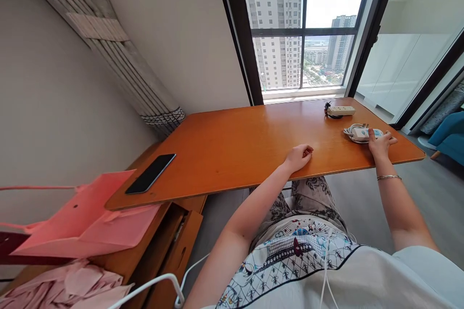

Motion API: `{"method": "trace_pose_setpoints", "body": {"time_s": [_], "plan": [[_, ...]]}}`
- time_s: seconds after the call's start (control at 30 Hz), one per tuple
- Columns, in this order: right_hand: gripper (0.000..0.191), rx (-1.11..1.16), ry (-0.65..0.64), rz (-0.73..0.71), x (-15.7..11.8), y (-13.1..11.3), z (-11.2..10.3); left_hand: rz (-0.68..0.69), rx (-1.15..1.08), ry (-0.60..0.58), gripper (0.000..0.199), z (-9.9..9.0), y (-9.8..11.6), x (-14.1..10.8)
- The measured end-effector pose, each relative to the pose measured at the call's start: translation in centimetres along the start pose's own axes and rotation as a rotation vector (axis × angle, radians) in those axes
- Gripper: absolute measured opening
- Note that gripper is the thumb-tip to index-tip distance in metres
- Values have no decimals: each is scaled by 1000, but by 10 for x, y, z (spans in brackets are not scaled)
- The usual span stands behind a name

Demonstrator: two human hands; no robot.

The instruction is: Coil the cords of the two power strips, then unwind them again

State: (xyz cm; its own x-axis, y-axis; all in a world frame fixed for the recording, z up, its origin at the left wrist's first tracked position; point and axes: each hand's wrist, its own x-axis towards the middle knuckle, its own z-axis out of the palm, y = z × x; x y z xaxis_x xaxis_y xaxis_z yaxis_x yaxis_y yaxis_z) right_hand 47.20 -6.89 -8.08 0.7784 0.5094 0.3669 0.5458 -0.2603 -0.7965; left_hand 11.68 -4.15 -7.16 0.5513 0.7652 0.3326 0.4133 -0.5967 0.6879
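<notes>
On the orange-brown table, near its right end, lies a white power strip with its cord bundled at its left side. My right hand is at the strip's right part, thumb against it and the other fingers apart to the right. My left hand rests on the table near the front edge, its fingers curled in and nothing visible in them. Behind the white strip sits a second, cream power strip with a black cord beside it. Far to the left, a dark tablet lies flat on the table.
The wooden table stands before a window. Below its left end are a pink bag, an open drawer and pink cloth. A white tube curves at the lower left. A blue chair stands at the far right.
</notes>
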Motion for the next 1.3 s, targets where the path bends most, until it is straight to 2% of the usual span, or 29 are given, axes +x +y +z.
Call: {"method": "trace_pose_setpoints", "body": {"time_s": [0.1,0.17,0.23,0.37,0.5,0.6,0.73,0.93,1.03,1.13,1.23,1.3], "plan": [[81,70,45,89,-5,-6,-6,11,6,1,18,0,1,0],[73,118,99,69,-13,-12,-11,14,9,1,19,-1,3,0],[63,160,85,1,-27,-19,-13,15,14,6,20,-1,4,-1],[40,218,-190,-245,-72,-43,-6,16,4,28,20,-3,5,-3],[38,162,-449,-569,-121,-75,10,7,-5,109,25,-4,5,-5],[42,-47,-569,-750,-144,-90,22,6,-15,174,28,-5,4,-7],[50,-346,-722,-769,-154,-94,30,-8,-33,199,29,-6,4,-7],[53,-403,-753,-780,-152,-95,27,4,-50,214,26,-7,2,-8],[51,-387,-729,-794,-152,-95,28,-31,-11,190,31,-19,-4,-12],[50,-381,-716,-796,-153,-93,29,-74,130,154,35,-44,-17,-20],[50,-377,-716,-792,-154,-92,29,-148,334,151,28,-69,-33,-31],[50,-367,-715,-794,-153,-91,30,-212,412,127,21,-79,-41,-37]]}}
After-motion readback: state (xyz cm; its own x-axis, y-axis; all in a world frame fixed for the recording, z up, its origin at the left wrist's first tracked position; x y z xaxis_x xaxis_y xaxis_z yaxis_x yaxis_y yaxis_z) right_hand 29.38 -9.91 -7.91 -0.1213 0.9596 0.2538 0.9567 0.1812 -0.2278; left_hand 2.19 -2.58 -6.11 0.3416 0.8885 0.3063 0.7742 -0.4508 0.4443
